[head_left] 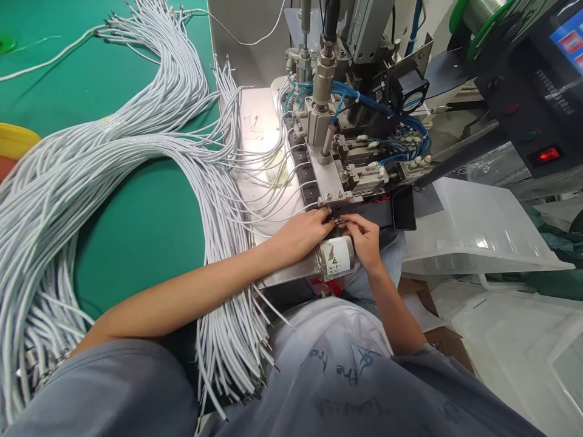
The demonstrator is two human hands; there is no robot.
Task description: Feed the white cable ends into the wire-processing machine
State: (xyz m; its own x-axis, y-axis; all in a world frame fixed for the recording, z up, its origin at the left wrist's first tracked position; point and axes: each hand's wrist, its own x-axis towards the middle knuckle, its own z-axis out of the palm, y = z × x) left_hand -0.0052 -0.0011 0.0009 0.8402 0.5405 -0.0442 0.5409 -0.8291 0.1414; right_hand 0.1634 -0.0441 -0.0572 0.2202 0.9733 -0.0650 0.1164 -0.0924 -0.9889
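My left hand (313, 227) reaches across to the front end of the machine's black fixture row (310, 188). Its fingers are bent together there; what they grip, if anything, is too small to make out. Facing it, my right hand (365, 238) pinches a small shiny metal connector (337, 222) between thumb and fingertips. The two hands' fingertips nearly meet around this piece. Several white cables (268, 209) run from a large bundle (218, 200) into the fixture row. Just below the hands sits a silver box with a white label (337, 257).
The machine's upright cylinder (322, 79) and blue air tubes (387, 109) rise behind the hands. A phone (403, 208) lies to their right, beside a translucent plastic bin (483, 224). Cable bundles cover much of the green table (141, 224). A control box (537, 97) hangs at upper right.
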